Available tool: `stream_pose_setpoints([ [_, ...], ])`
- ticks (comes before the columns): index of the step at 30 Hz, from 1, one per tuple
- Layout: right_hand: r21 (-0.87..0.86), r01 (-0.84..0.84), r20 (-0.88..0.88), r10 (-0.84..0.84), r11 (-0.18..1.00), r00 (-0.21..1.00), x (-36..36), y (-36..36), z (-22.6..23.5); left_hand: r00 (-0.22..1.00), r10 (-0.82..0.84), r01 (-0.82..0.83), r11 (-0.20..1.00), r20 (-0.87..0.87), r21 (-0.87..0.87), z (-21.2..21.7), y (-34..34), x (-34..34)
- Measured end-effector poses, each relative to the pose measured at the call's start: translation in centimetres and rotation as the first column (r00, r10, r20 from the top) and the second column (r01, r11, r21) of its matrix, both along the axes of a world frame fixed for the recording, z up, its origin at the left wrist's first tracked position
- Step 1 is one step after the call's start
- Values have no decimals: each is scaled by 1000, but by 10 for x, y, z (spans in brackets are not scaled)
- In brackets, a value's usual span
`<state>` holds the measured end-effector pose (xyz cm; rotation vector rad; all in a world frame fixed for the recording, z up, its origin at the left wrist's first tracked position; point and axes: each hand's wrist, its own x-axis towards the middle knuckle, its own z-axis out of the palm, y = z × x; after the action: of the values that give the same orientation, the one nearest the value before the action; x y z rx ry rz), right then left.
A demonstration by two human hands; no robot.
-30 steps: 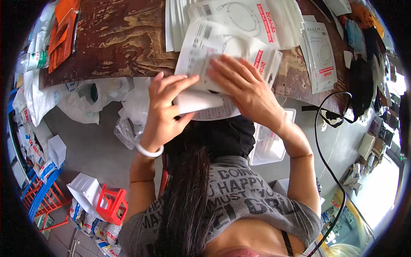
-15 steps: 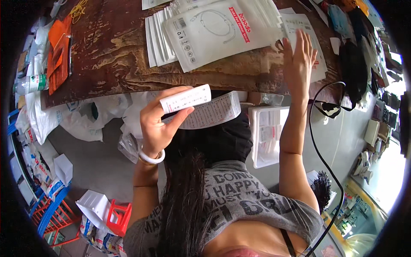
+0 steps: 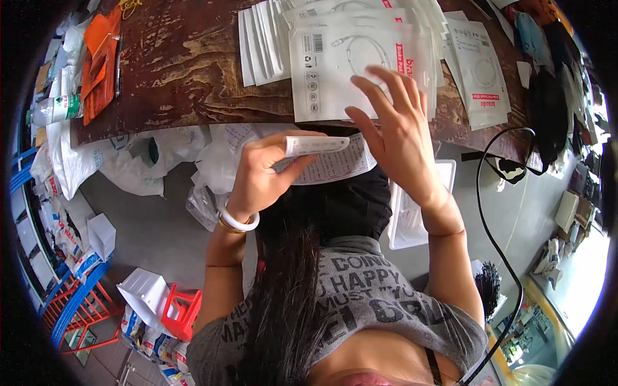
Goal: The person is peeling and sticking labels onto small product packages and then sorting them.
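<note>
Left grip: left hand (image 3: 261,177) is pinched shut on a little stack of white label sheets (image 3: 322,154), thumb on top and fingers curled underneath, held up just off the near edge of the table.
Right grip: right hand (image 3: 393,128) is wide open, fingers spread, holding nothing. It's over the lower corner of the top white cable pouch (image 3: 341,71); can't tell if the fingertips actually touch it.
Pouches: a big fanned pile of flat white packets, each with a coiled cable drawing, sitting on the worn brown wooden table (image 3: 187,71). A couple more lie off to the right.
Wrist: white bangle (image 3: 238,222) on the left wrist.
Left side of table: orange pouch (image 3: 96,61) and a plastic bottle (image 3: 55,109) near the edge.
Right side: black cable (image 3: 489,231) hanging off the table.
Floor: red plastic stool (image 3: 180,312) down by the left elbow, crumpled clear bags (image 3: 135,161) under the table edge.
</note>
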<state>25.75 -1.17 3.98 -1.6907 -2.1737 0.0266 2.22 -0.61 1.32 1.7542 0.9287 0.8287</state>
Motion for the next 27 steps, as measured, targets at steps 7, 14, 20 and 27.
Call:
stream_pose_setpoints([
  [7, -192, -473, -622, 266, 860, 736, -4, -1, 4, 981, -146, 130, 983, -126, -129, 3, -1, -19],
  [14, -278, -90, -741, -154, 956, 653, -1, 27, -20, 940, -31, 183, 886, -339, 427, 4, -2, -3],
  [20, -304, -113, -807, -193, 946, 558, -3, 31, -39, 910, 108, 137, 833, -400, 536, -24, -7, 9],
  [27, 184, 134, -158, -105, 974, 982, 14, 58, -45, 878, 140, 153, 825, -458, 544, -38, -4, 13],
])
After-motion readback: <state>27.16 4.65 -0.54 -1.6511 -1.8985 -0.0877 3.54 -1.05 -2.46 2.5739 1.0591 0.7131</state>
